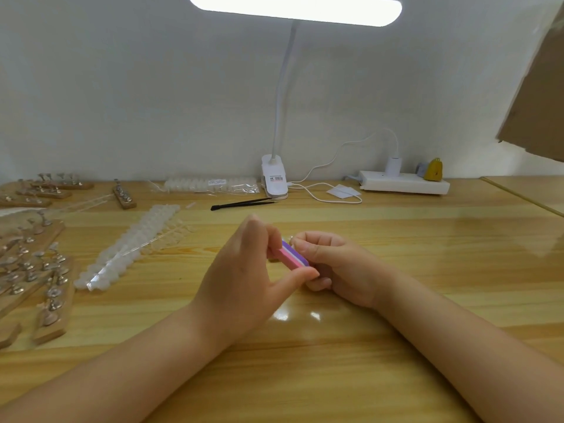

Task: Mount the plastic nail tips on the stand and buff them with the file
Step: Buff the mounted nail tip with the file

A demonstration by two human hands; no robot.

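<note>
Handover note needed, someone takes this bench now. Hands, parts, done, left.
Left hand: grips the pink and purple file between thumb and fingers.
Right hand: fingers curled against the file's far side; what they pinch is hidden.
Parts: loose nail tip strips lie on the table to the left; a bagged batch sits by the lamp clip; black tweezers lie in front of it.
Done: wooden stands at far left carry many holders, seemingly with tips mounted.
Left: buffing in progress; loose strips unmounted.
</note>
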